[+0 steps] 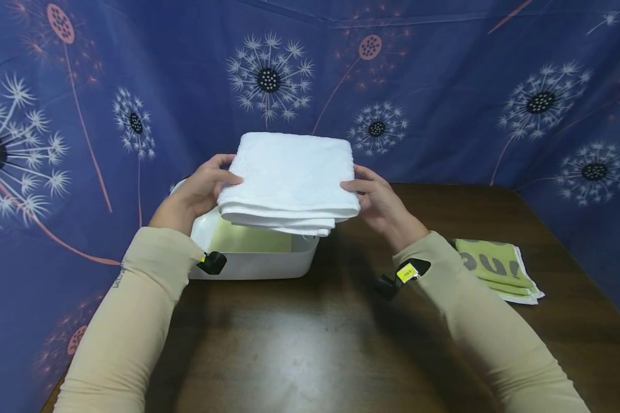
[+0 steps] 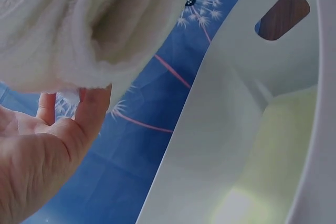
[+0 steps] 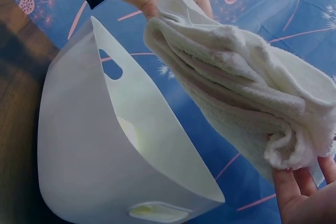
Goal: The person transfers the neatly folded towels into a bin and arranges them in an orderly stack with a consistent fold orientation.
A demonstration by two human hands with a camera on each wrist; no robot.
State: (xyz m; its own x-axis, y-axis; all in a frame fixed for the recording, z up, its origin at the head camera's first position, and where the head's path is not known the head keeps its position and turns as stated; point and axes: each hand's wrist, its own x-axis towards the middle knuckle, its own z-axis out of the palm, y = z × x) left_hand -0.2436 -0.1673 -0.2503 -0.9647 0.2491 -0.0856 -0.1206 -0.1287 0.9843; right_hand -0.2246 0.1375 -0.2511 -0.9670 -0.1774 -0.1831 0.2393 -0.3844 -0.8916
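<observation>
A folded white towel [image 1: 291, 172] is held up in the air, level and in several layers, above a white plastic bin [image 1: 258, 267]. My left hand [image 1: 198, 186] grips its left edge, thumb on top and fingers underneath. On the opposite edge, my right hand [image 1: 379, 203] pinches the towel the same way. From the right wrist view, the stacked folds of the towel [image 3: 226, 72] show between both hands. Inside the bin lies something flat and pale yellow-green [image 1: 253, 236]; the towel hides part of it.
A folded green towel [image 1: 498, 269] with dark lettering and white edging lies on the brown wooden table [image 1: 299, 344], beyond my right forearm. Handle holes pierce the bin's end walls. A blue cloth [image 1: 310, 69] with dandelion prints hangs behind the table.
</observation>
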